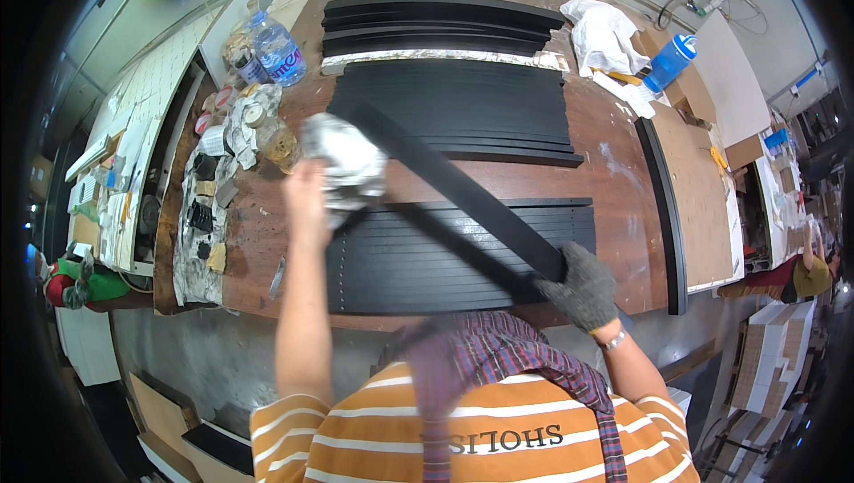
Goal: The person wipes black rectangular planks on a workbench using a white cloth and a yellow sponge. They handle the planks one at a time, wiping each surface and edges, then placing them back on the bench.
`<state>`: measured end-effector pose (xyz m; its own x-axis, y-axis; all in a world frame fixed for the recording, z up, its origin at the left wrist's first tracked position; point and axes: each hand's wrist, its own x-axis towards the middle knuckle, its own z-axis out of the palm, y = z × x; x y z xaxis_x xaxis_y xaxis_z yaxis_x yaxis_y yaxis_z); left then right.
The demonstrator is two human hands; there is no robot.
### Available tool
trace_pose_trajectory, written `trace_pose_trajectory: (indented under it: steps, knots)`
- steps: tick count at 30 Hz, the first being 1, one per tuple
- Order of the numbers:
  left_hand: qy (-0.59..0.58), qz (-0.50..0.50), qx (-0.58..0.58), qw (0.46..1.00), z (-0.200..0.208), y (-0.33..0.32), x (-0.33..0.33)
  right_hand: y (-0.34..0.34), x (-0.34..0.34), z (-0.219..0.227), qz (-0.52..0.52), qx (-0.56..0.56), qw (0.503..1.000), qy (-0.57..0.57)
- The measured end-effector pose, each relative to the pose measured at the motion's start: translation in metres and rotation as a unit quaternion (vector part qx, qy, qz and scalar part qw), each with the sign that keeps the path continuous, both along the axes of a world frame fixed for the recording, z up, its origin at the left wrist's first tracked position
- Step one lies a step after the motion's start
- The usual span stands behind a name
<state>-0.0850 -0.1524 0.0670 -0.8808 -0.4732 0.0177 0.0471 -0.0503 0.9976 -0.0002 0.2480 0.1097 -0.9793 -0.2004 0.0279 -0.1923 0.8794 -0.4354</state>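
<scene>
My right hand point(583, 287), in a dark grey knitted glove, grips one end of a long black slat point(467, 194). The slat slants up and to the left, raised over the table. A crumpled white cloth point(345, 163) is bunched in my bare left hand point(307, 194), close to the slat's far end; whether they touch I cannot tell. Motion slightly blurs the cloth. Beneath the raised slat lies a near row of black slats point(400, 278) with small holes along the ends. Farther off, another set of black slats point(454, 105) lies side by side.
A stack of black slats point(436, 16) lies at the table's back. At left stand a water bottle point(280, 52), a jar point(276, 140) and a stained cloth point(200, 252) with small blocks. A blue bottle point(669, 63) and white rags point(605, 34) sit back right; a black bar point(663, 216) borders the right.
</scene>
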Motion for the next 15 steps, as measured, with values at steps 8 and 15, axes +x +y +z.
trace_pose_trajectory:
  steps: [8,15]
  knots:
    - [0.141,-0.226,0.206,0.941,0.073,0.154,-0.026,-0.086,-0.053,0.010,-0.014,-0.209,0.972,0.108]
    - [0.050,-0.442,0.029,0.895,0.122,0.122,-0.033,-0.059,-0.126,0.061,0.075,-0.721,0.685,0.072]
